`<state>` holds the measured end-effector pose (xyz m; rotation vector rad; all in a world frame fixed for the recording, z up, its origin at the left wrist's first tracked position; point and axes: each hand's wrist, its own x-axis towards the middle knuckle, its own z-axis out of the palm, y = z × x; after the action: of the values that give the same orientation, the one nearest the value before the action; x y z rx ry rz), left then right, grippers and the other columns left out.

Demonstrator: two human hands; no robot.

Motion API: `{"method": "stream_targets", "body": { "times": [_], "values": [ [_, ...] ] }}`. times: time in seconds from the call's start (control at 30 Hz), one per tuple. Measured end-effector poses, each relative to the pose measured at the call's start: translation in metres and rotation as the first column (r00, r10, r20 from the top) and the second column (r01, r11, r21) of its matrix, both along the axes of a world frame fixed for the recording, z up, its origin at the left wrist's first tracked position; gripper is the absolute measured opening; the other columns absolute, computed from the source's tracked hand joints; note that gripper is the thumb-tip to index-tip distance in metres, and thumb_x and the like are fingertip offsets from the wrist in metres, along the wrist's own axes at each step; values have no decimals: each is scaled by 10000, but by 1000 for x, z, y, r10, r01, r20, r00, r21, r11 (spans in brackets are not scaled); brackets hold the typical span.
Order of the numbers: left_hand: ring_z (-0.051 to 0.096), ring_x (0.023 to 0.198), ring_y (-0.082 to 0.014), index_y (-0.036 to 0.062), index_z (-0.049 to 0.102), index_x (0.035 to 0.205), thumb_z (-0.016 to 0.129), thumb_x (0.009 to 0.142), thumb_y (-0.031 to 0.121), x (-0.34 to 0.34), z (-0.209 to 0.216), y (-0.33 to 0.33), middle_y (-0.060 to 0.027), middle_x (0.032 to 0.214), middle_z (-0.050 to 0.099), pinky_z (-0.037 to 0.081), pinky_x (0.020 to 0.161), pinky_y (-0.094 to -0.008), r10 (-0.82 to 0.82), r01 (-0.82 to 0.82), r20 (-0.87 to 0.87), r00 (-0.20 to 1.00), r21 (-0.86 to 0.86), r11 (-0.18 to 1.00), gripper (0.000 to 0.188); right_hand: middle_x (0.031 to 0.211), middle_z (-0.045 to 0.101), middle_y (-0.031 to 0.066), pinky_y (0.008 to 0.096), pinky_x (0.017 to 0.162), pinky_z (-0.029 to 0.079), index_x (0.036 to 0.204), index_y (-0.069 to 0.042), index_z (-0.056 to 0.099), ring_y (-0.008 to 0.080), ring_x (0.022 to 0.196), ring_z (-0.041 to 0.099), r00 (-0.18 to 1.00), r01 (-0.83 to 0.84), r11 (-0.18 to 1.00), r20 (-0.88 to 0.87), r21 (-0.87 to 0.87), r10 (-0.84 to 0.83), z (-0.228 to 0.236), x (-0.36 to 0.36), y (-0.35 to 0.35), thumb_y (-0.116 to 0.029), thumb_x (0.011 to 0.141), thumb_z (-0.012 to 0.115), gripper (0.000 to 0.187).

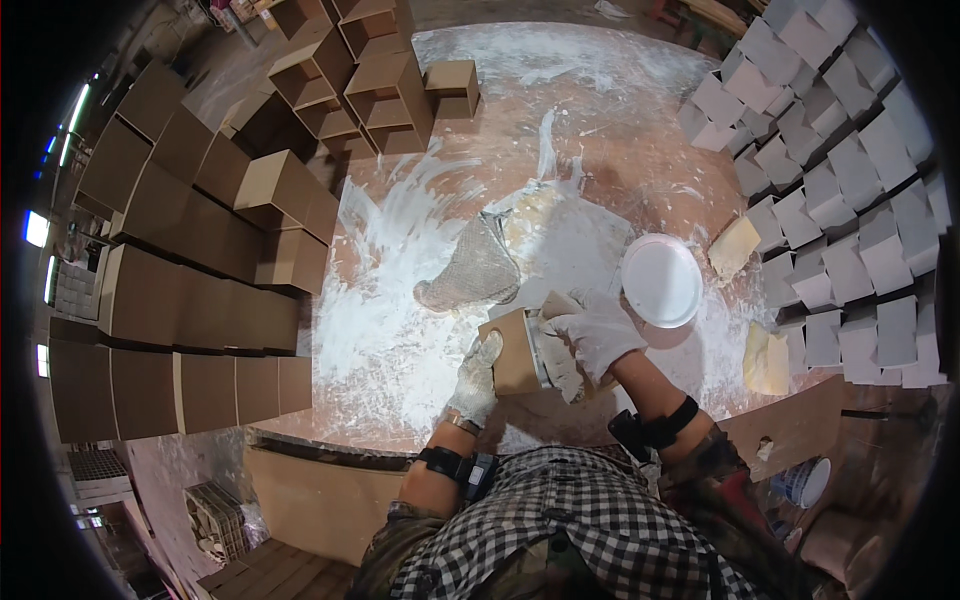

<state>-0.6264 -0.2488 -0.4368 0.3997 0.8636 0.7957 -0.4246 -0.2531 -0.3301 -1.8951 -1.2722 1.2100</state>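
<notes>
In front of my body, my left hand [476, 378], in a whitish glove, is closed on the left side of a small brown box [515, 355], thumb on its face. My right hand [600, 332], also in a white-smeared glove, is closed on a crumpled, white-smeared cloth [562, 368] against the box's right side. The right fingertips are partly hidden. Just beyond the hands a grey mesh-like cloth [475, 262] lies on the table. A round white tub or lid [662, 281] stands right of my right hand.
White-smeared table [385, 330] lies under everything. Stacked brown boxes [190, 225] line the left, with open ones [385, 95] farther back. Stacks of white-coated boxes [830, 210] rise at the right. Two yellowish sponge-like pieces [735, 249] lie before them. A bucket [802, 482] sits lower right.
</notes>
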Motion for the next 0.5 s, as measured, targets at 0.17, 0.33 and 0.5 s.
{"method": "stream_targets", "body": {
  "times": [0.17,0.33,0.5],
  "values": [
    [661,961,-198,18,534,1280,612,939,330,4,11,3,-96,1129,645,572,799,-331,-55,57,-71,996,32,998,468,757,686,63,281,503,454,939,-13,688,133,635,635,997,-8,1000,72,6,8,-49,14,11,-97,828,660,142],
    [651,984,-185,14,539,1272,555,974,349,4,16,1,-97,1148,639,558,843,-322,-26,27,-24,999,52,998,449,727,671,38,272,502,446,916,-11,692,130,603,608,662,-656,699,661,284,352,-29,12,18,-15,784,681,133],
    [651,992,-220,15,508,1302,581,958,340,-6,-5,5,-122,1161,630,566,831,-344,-54,54,19,998,0,999,479,755,661,117,308,607,502,1003,-56,687,207,609,618,941,-276,942,-252,-192,224,2,1,36,-122,754,653,260]
  ]
}}
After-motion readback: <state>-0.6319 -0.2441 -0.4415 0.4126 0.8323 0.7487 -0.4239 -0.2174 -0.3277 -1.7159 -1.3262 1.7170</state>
